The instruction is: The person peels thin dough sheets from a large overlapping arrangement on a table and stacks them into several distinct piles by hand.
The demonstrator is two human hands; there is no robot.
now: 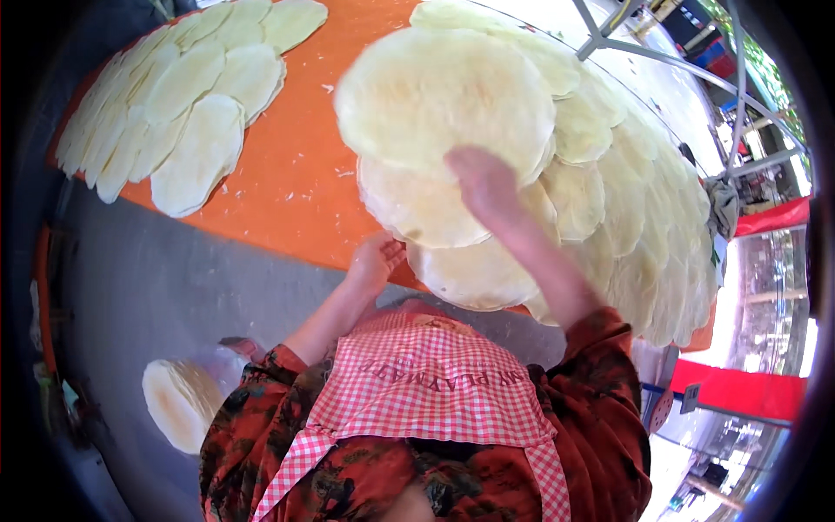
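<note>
My right hand (pixel 478 183) is closed on the lower edge of a large, pale, thin flatbread (pixel 435 96), both slightly blurred, over other overlapping rounds. Below it lie two more rounds, one in the middle (pixel 417 200) and one nearer me (pixel 470 274). My left hand (pixel 378 257) is at the front edge of the orange table (pixel 296 148), just beside these rounds, fingers loosely bent and apart, with nothing visible in them.
Many overlapping flatbreads (pixel 174 96) cover the table's left end, and more (pixel 644 244) spread over the right. A stack (pixel 170 404) sits low at my lower left on the grey floor side. A metal frame (pixel 661 56) and red-banded panels (pixel 739 383) stand at the right.
</note>
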